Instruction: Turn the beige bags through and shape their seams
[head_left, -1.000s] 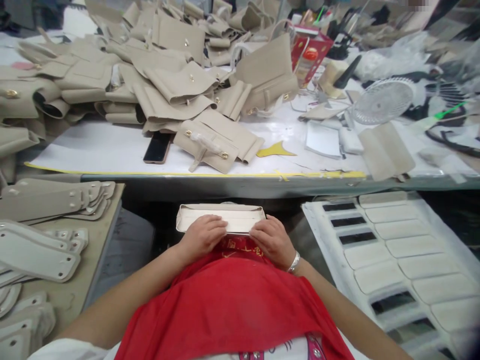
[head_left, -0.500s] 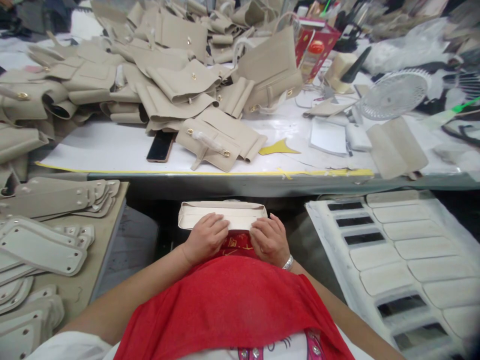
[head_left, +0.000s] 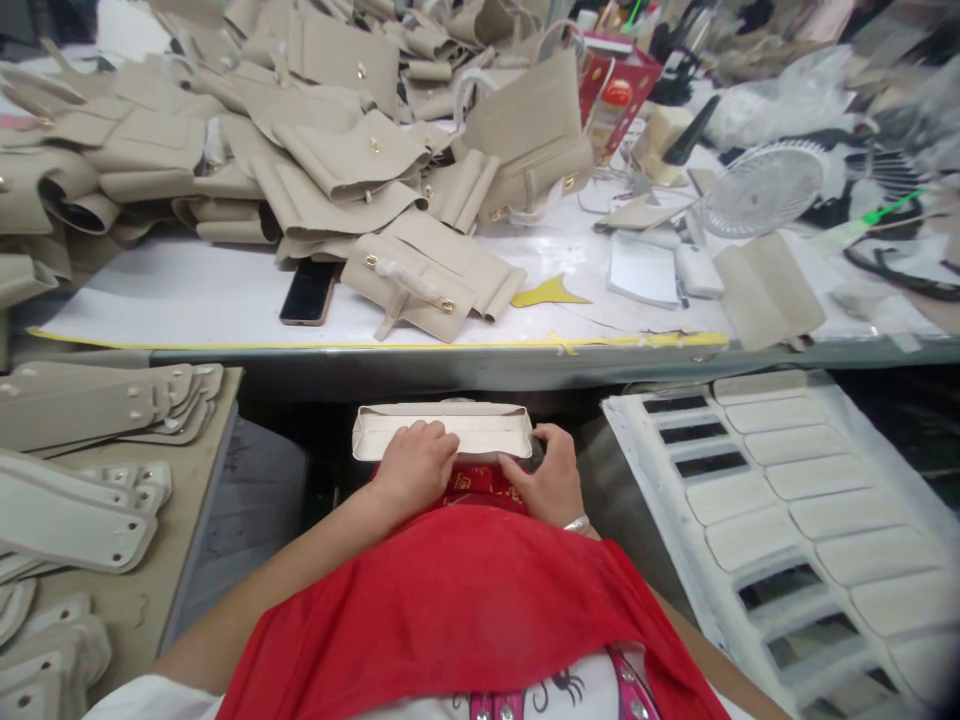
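Observation:
A flat cream leather panel (head_left: 480, 428) with folded-up edges lies on my lap, below the worktable's front edge. My left hand (head_left: 415, 463) presses on its near left part, fingers curled over the near edge. My right hand (head_left: 550, 475) grips its right end, thumb on the near edge and fingers around the corner. A red apron (head_left: 457, 610) covers my lap below both hands.
The white worktable (head_left: 210, 300) holds a heap of beige bag parts (head_left: 330, 170), a black phone (head_left: 307, 292), a yellow scrap (head_left: 547, 293), a small white fan (head_left: 761, 190) and a red box (head_left: 619, 95). Stacked cream pieces (head_left: 82, 410) lie left; a white rack (head_left: 795, 520) of padded pieces right.
My right hand slid from the panel's near edge to its right end. My left hand stayed on the panel. The view shifted slightly.

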